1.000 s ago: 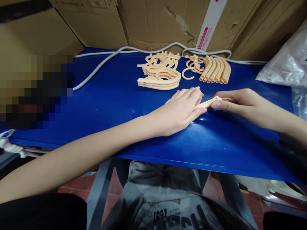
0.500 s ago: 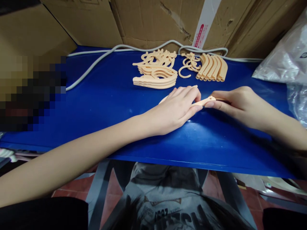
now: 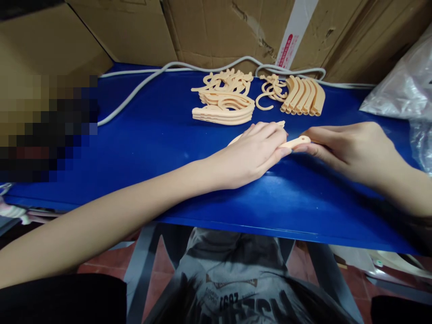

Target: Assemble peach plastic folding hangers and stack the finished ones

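Observation:
My left hand (image 3: 254, 153) lies closed over a beige plastic hanger (image 3: 296, 143), most of it hidden under the palm. A rounded end with a small hole sticks out to the right between my hands. My right hand (image 3: 347, 144) pinches at that end with thumb and forefinger; whether a separate piece sits in its fingers is hidden. Just beyond my left hand is a stack of beige hangers (image 3: 222, 116) with hooks. Right of it are several loose hooks (image 3: 265, 101) and a row of curved hanger arms (image 3: 303, 96).
The blue table (image 3: 145, 148) carries a white cable (image 3: 135, 92) along its back. Cardboard boxes (image 3: 216, 31) stand behind it. A clear plastic bag (image 3: 398, 90) lies at the right. My lap, in grey cloth (image 3: 232, 270), shows below the front edge.
The whole view has shifted slightly to the right. My right hand has turned a little, its back rising, and the hanger's end shows more plainly between the hands. My left hand keeps its hold.

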Tool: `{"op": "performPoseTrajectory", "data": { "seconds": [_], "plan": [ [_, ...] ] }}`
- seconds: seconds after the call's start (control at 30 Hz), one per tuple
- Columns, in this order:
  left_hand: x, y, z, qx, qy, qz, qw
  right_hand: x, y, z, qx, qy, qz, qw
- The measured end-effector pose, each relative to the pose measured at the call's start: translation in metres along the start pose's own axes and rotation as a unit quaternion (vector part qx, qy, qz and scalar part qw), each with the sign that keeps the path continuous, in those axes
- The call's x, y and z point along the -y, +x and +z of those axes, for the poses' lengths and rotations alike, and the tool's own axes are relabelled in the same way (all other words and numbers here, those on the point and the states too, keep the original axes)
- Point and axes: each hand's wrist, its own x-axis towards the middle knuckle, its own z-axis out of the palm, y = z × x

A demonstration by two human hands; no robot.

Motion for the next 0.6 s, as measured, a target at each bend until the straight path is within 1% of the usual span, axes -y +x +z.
{"op": "performPoseTrajectory", "data": {
  "seconds": [0.1, 0.23, 0.37, 0.6],
  "plan": [
    [-0.0002, -0.0002, -0.0006, 0.0, 0.001, 0.0, 1.0, -0.0009, -0.002, -0.0012, -0.015, -0.03, -0.01, 0.999],
    [-0.0004, 0.0, -0.001, 0.007, -0.006, 0.008, 1.0, -0.0016, -0.0043, -0.0025, -0.037, -0.043, -0.027, 0.998],
    [0.0011, 0.0004, -0.0015, 0.013, -0.016, 0.014, 1.0, -0.0018, -0.005, -0.0023, -0.041, -0.066, -0.04, 0.996],
    [0.005, 0.001, -0.0038, 0.014, -0.011, 0.03, 0.999, 0.0064, -0.0051, -0.0032, -0.049, -0.155, -0.062, 0.985]
  ]
}}
